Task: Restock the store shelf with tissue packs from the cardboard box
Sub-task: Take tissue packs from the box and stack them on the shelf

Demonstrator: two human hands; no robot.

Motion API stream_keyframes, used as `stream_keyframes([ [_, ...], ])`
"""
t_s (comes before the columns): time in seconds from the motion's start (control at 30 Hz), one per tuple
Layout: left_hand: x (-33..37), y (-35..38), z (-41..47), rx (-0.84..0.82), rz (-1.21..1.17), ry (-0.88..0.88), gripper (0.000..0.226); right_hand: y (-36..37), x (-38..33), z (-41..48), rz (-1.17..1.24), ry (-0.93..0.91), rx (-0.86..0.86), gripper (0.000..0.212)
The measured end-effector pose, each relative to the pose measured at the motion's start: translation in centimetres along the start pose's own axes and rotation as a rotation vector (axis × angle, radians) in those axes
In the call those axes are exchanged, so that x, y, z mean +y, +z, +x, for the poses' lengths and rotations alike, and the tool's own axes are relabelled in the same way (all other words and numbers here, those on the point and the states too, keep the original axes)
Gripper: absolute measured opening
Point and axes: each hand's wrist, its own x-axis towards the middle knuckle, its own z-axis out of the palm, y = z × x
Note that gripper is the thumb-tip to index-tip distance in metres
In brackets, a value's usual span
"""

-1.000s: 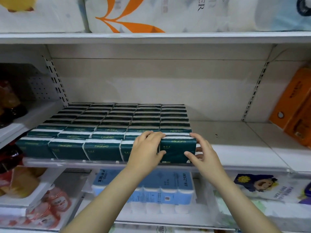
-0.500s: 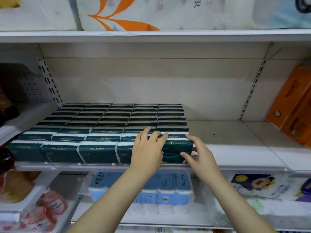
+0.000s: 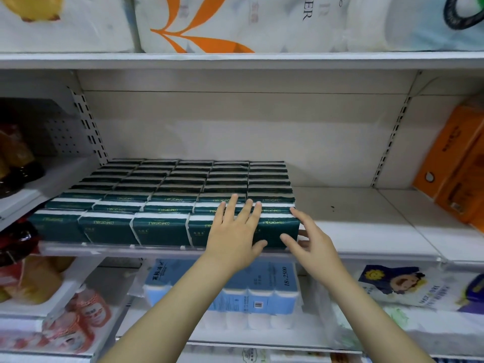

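Dark green tissue packs (image 3: 157, 195) fill the left half of the white middle shelf (image 3: 366, 226) in several rows. The front right pack (image 3: 277, 229) stands at the shelf's front edge, in line with the front row. My left hand (image 3: 235, 237) lies flat against that pack's front and top, fingers spread. My right hand (image 3: 311, 244) is at the pack's right end, fingers apart, thumb and forefinger just touching its corner. The cardboard box is not in view.
Orange boxes (image 3: 455, 174) lean at the shelf's right end. Large paper roll packs (image 3: 235, 22) sit on the shelf above. A blue tissue bundle (image 3: 262, 289) and other wrapped goods lie on the shelf below. Snack bags (image 3: 15, 153) are at the left.
Both hands held the front right pack and pushed it into the front row. Now the fingers have spread and loosened, left palm resting flat, right hand easing off the pack's end.
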Motion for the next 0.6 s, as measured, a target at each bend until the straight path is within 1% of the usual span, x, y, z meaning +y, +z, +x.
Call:
stream_keyframes([
  [0.07,-0.4,-0.9,-0.2,-0.021,-0.133,-0.028,0.081,-0.3,-1.0,-0.3,-0.018,-0.046,0.049,0.057],
  [0.1,-0.8,-1.3,-0.4,0.006,-0.228,-0.053,0.08,-0.6,-1.8,-0.4,-0.022,-0.075,0.079,0.056],
  [0.23,-2.5,-3.3,-2.1,0.201,-0.629,-0.151,0.071,-1.0,-5.2,-0.9,0.062,-0.121,0.129,0.055],
  [0.3,-3.4,-4.2,-3.4,0.272,-0.78,-0.183,0.067,-0.7,-6.8,-1.3,0.108,-0.137,0.131,0.055],
  [0.37,-4.2,-5.1,-5.0,0.32,-0.868,-0.204,0.063,0.0,-8.4,-1.9,0.156,-0.158,0.139,0.05],
  [0.47,-5.1,-6.3,-8.0,0.339,-0.951,-0.219,0.059,1.9,-10.7,-3.4,0.224,-0.165,0.109,0.047],
  [0.6,-6.6,-6.6,-12.3,0.322,-0.969,-0.234,0.058,4.9,-12.9,-5.9,0.293,-0.16,0.024,0.048],
])
